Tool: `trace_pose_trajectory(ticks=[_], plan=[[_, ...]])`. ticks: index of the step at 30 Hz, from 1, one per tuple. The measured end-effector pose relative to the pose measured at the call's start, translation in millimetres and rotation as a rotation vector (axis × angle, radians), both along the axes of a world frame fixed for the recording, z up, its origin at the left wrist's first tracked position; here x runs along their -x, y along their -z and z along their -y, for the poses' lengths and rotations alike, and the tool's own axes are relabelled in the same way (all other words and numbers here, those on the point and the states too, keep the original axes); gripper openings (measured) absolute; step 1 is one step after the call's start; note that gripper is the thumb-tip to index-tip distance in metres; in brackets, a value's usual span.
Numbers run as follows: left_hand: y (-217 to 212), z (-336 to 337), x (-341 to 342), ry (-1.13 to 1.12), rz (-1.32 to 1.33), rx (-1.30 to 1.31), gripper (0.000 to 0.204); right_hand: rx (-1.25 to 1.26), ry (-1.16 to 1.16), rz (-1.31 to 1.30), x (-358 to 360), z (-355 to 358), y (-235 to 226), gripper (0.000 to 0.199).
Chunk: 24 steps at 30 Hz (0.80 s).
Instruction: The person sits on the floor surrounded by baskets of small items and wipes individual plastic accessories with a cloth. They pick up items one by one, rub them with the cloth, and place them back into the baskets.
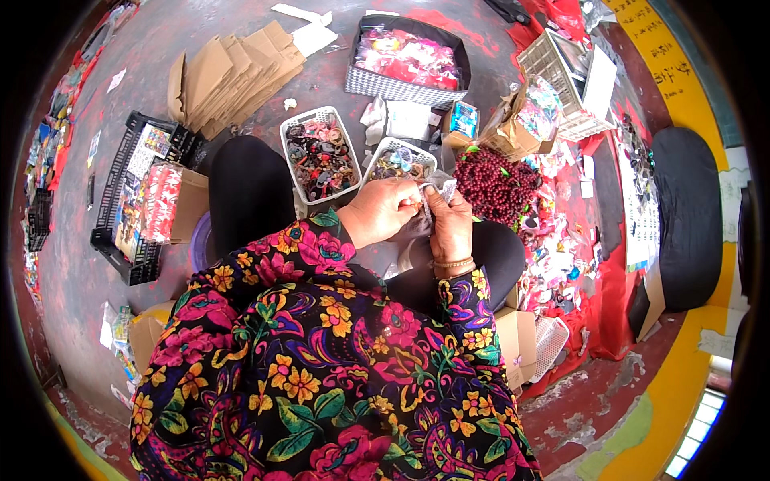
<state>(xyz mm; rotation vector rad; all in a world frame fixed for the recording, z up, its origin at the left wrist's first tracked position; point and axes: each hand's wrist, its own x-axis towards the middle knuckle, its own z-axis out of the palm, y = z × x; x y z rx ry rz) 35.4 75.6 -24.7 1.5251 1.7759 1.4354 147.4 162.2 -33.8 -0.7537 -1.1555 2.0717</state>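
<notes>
The person is sitting on the floor and working with both hands close together, just above the lap. The left hand [377,212] is curling its fingers around something small, and a bit of orange is peeking out by the fingertips. The right hand [449,224] is pinching a small clear plastic bag [439,192] from the other side. Both hands are closing on that little bag, so neither one is hanging loose. What is going inside is too small to make out.

It looks like the step in hand is filling or closing one little bag. I am guessing the next move is calling for a steady pinch on the bag's mouth, so nothing is slipping out.

Just past the fingertips two white baskets are sitting side by side. The bigger white basket [321,154] is out beyond the left fingers, full of small mixed pieces. The smaller white basket [399,160] is right above the fingers. Off to the right of the right fingers one big pile of dark red beads [493,184] is lying on the floor. Farther out beyond the fingers one checked box [405,60] is holding pink packets. Far to the left of the left fingers one black crate [132,196] is standing, and one stack of folded cardboard [228,76] is lying behind it.
</notes>
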Motion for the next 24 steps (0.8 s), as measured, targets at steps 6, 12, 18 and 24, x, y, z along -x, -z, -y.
trace_pose_trajectory(ticks=[6,12,18,24], plan=[[-3.4,-1.1,-0.6,0.036,0.067,0.011,0.009,-0.229,0.096,0.042,1.3,-4.2,14.3,0.016],[5.9,0.8,0.5,0.071,0.176,0.028,0.007,-0.300,0.107,0.142,-1.8,-3.1,4.0,0.015],[4.4,2.0,7.0,0.127,0.554,0.181,0.008,-0.008,0.112,-0.039,-1.8,-4.7,0.6,0.013],[-10.1,6.1,21.8,0.087,0.787,0.327,0.011,0.108,0.096,-0.110,-8.0,-17.2,-2.7,0.017]])
